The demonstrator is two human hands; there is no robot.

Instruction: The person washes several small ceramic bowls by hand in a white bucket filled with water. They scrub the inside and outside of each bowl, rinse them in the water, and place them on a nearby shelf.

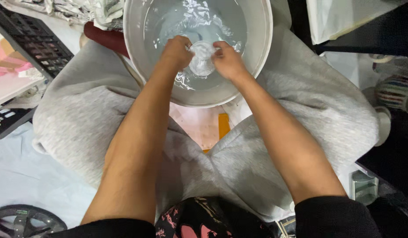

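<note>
Item: small clear glass vessel, held under water in a white plastic basin.

Left hand and right hand both curl their fingers around the vessel's rim from opposite sides, at the basin's centre. Best handled, by judgement, with a firm two-sided hold, since wet glass slips. Basin sits between knees in grey sweatpants; pale floor, black crate at left, striped mug at right.
</note>
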